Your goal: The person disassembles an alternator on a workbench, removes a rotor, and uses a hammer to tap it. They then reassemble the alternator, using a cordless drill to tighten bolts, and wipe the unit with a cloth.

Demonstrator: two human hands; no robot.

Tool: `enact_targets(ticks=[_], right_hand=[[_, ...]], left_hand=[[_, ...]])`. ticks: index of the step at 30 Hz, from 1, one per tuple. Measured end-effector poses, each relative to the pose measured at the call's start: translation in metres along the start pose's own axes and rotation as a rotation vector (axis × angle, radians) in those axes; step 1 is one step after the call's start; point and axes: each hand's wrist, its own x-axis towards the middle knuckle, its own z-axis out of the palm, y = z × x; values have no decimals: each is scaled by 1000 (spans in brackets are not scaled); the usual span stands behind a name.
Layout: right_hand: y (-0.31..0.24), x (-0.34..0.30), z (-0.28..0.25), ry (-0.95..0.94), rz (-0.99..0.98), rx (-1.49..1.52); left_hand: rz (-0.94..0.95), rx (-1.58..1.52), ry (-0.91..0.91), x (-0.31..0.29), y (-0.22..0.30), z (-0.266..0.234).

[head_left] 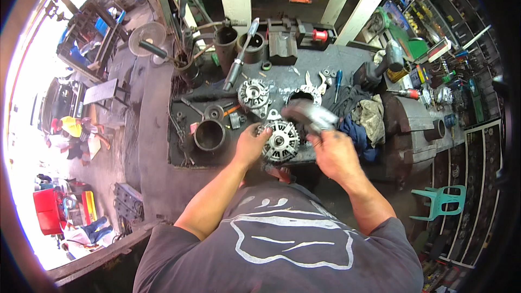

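Note:
My left hand (252, 144) is closed on the left edge of a round slotted metal housing (280, 142), which looks like part of an alternator. It is held at the bench's near edge. To the right, my right hand (335, 153) grips a grey metal tool (312, 116); motion smears it, so its kind cannot be made out. Just beyond the left hand lies a second round slotted housing (253, 93). A metal piece with a round dark opening (303, 97) lies behind the blurred tool.
An open metal cylinder (209, 134) stands left of my left hand. At the back are a ratchet-like tool (242, 54), metal cans (226, 49) and a vise (304, 31). Rags (369, 119) and a blue screwdriver (338, 82) lie right. A green chair (440, 202) stands lower right.

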Motion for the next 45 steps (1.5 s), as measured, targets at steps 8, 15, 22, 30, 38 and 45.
enact_targets(ticks=[8,15,22,30,38,45], right_hand=[[15,5,32,-235,72,-78],[77,-3,33,123,306,240],[193,26,40,187,398,118],[265,84,61,264,209,-164],[302,119,98,291,91,-316],[279,102,86,203,164,-234]], left_hand=[[19,-51,-24,4,-4,1],[-234,-457,-346,10,-14,-7],[-171,-462,-297,-11,-2,11],[-128,286,115,-22,24,23],[-193,557,169,16,33,29],[-232,582,28,36,41,19]])
